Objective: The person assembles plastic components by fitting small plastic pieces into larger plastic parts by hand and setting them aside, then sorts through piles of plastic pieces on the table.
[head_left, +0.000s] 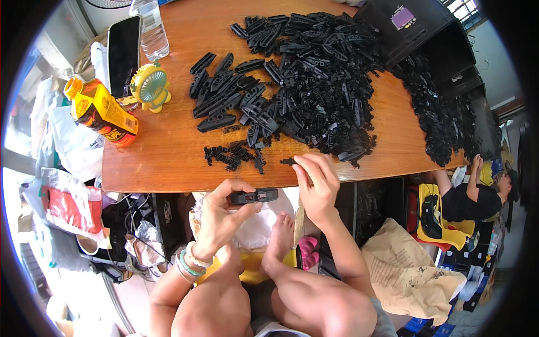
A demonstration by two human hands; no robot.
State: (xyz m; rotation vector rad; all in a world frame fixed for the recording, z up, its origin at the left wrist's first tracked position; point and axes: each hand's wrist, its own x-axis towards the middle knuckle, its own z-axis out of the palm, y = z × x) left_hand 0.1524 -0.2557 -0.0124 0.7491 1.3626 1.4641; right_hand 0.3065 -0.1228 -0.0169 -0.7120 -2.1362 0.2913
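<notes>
In my left hand (222, 210) is an elongated black plastic part (255, 196) with openings along it, gripped between thumb and fingers just off the table's front edge. My right hand (319, 185) pinches a small black clip-like piece (288, 161) between thumb and forefinger, above the front of the table. The two pieces are apart. A small heap of similar black clips (233, 155) lies on the wood near my hands. Behind it are longer black plastic parts (224, 90), and to the right a large mixed pile (325, 84) of long and small black pieces.
On the left of the wooden table (168, 174) stand a yellow-orange bottle (104, 112), a small yellow fan (150, 87), a phone (124, 56) and a clear bottle (151, 31). Black bins (415, 33) and another dark pile (443, 118) sit right. Another person (474, 199) is at the far right.
</notes>
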